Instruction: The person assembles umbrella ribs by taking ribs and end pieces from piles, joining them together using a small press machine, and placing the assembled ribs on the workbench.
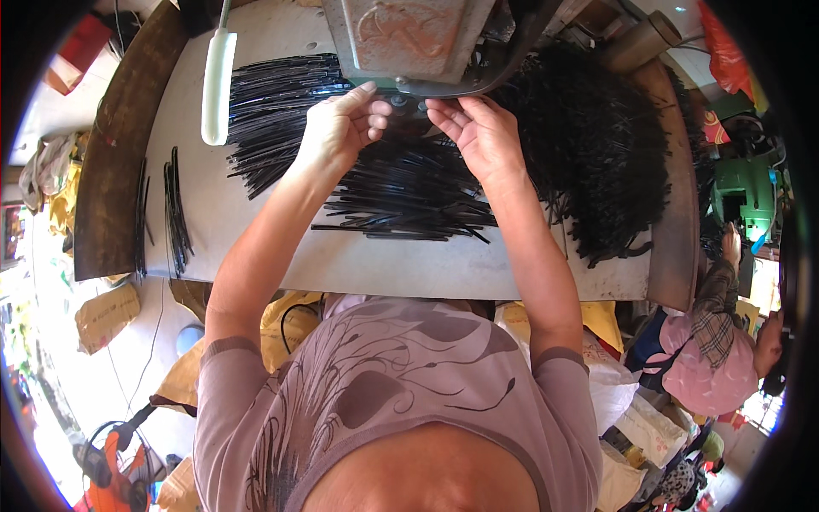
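Both my arms reach forward to the lower end of a grey metal machine (409,43) standing over the table. My left hand (341,128) is closed in a pinch just left of the machine's base, thumb and forefinger together at its edge. On the other side my right hand (484,132) pinches near a dark curved arm of the machine (503,77). Whatever lies in either pinch is too small or hidden to make out. Between and below the hands lies a loose pile of thin black strips (409,192). More black strips (264,111) lie in rows beside my left hand.
A big heap of black strips (597,154) covers the table's right side. A white handle-like bar (219,90) hangs at the upper left. Raised brown edges (128,145) bound the grey table (461,269). At the right, another person (708,358) sits by a green machine (744,196).
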A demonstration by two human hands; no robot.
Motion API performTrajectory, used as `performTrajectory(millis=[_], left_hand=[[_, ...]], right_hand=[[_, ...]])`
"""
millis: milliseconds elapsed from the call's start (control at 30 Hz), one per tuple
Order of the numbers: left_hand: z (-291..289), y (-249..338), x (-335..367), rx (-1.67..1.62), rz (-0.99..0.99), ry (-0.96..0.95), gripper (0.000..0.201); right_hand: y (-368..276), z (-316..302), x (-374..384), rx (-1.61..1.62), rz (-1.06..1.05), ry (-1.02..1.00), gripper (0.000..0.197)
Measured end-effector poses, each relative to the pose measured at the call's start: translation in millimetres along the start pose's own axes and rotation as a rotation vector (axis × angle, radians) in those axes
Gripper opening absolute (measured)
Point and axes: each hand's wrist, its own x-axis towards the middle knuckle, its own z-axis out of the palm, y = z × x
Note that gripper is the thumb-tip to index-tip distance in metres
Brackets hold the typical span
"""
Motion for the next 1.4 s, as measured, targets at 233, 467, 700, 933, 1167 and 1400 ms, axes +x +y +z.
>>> performTrajectory(millis=[233,467,700,933,1167,1400], left_hand=[[-1,-6,-2,-0.031,0.037,0.024,0.017],[7,-16,-7,-0.055,0.038,0.057,0.018],[-12,-11,-2,-0.073,0.044,0.005,0.017],[-11,4,-6,-0.011,-0.114,-0.123,0.015],[-24,3,-5,0.015,-0.103,-0.149,0.012],[-21,1,-11,0.161,-0.100,-0.178,0.014]], right_hand=[[3,-1,-1,0.046,0.010,0.021,0.019],[1,-3,-8,0.042,-0.009,0.063,0.019],[-17,-5,-22,-0.340,0.063,-0.002,0.038],[-106,-64,-59,-1.533,-0.481,0.128,0.010],[-152,-115,-76,-1.812,-0.544,0.304,0.009],[-146,-130,-74,-2.027,-0.435,0.325,0.012]])
